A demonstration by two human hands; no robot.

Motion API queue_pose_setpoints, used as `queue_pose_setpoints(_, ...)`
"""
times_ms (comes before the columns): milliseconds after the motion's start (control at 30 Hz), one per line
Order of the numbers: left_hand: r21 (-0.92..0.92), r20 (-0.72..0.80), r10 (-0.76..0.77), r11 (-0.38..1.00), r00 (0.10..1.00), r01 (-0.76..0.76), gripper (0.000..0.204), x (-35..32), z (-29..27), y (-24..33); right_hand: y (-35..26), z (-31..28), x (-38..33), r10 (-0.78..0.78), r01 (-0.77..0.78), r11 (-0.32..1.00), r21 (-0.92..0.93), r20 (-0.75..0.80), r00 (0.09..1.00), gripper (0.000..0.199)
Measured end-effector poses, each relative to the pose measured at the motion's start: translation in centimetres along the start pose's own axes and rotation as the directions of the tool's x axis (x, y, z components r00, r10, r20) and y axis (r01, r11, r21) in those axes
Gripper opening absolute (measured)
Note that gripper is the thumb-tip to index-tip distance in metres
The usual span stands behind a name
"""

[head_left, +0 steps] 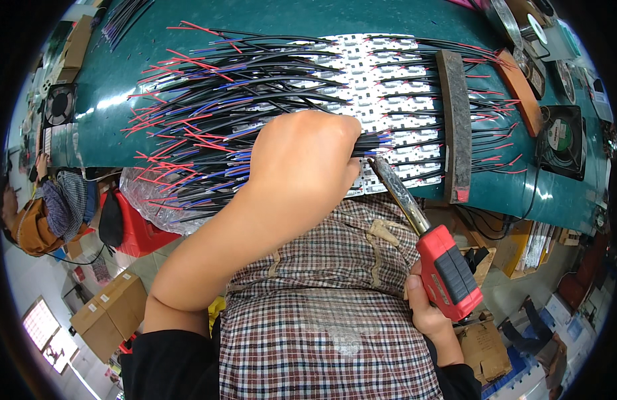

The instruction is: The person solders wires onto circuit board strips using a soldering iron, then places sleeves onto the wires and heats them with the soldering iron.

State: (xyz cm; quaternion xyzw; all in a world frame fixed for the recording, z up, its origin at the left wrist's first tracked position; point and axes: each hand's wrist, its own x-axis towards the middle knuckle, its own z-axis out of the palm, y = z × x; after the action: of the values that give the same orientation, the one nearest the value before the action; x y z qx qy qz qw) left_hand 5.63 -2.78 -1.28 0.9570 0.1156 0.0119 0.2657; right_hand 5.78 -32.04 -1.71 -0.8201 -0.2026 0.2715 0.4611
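Note:
My left hand (307, 160) rests on a spread of black cables with red and blue wire ends (208, 107), fingers curled over them near the table's front edge. Under the cables lie rows of small white circuit boards (388, 80). My right hand (425, 303) grips the red and black handle of a soldering iron (448, 270). Its metal shaft slants up and to the left, and its tip (374, 160) sits next to my left fingers at the boards. A dark grey bar (455, 120) lies across the cables to the right.
The green table (122, 73) carries a brown bar (520, 90), solder reels (522, 20) and black fans (562, 137), (58, 103). Cardboard boxes (112, 303) stand on the floor at the left. A person (45, 213) sits at the far left.

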Motion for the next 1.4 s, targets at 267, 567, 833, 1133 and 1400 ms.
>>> queue_pose_setpoints(267,0.021,0.024,0.021,1.0,0.999,-0.022,0.014,0.1,0.1,0.0,0.1,0.0,0.0,0.049,-0.05,0.998,0.031,0.039,0.998,0.016)
queue_pose_setpoints(567,0.053,0.0,0.073,0.996,0.997,-0.073,0.006,0.5,0.2,0.4,-0.1,0.3,0.1,0.033,-0.032,0.997,0.069,-0.007,0.999,0.015)
queue_pose_setpoints(833,0.064,0.008,0.069,0.996,0.998,-0.069,0.007,0.7,0.0,0.5,1.0,-0.7,-1.1,0.064,-0.065,0.996,0.058,0.016,0.998,0.017)
queue_pose_setpoints(1133,-0.139,0.072,-0.049,0.989,0.996,0.058,0.02,0.8,-0.9,-0.1,0.5,-0.2,-0.6,-0.018,0.015,0.976,0.218,0.012,1.0,0.007)
queue_pose_setpoints(1400,0.045,-0.273,0.099,0.995,0.957,-0.09,0.015,-0.2,-1.9,1.0,0.3,-0.4,-0.9,-0.071,0.068,0.966,0.25,0.004,0.997,0.01)
